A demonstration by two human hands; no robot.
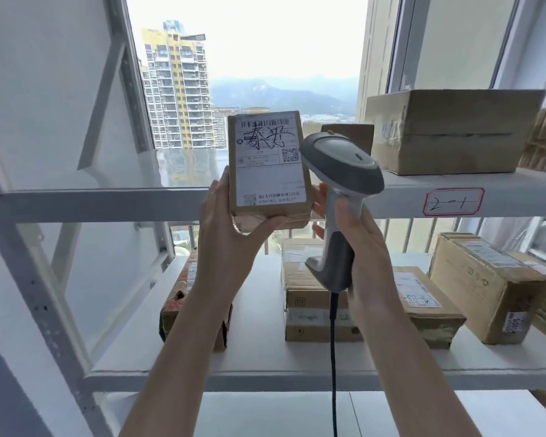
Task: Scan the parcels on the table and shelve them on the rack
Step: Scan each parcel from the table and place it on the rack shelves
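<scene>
A person faces a white metal rack, arms raised. At the centre of the frame the left hand grips a small brown parcel from its left side and underneath, thumb curled across the bottom edge. The parcel stands upright, long axis vertical, its printed label facing the viewer. Just to its right, the right hand is wrapped around the handle of a grey corded scanner, whose head overlaps the parcel's right edge. The parcel hangs level with the front edge of the upper shelf. A bare stretch of that shelf lies behind and to the left; cardboard boxes fill its right part. Shelving likely falls to the left hand, pushing forward.
</scene>
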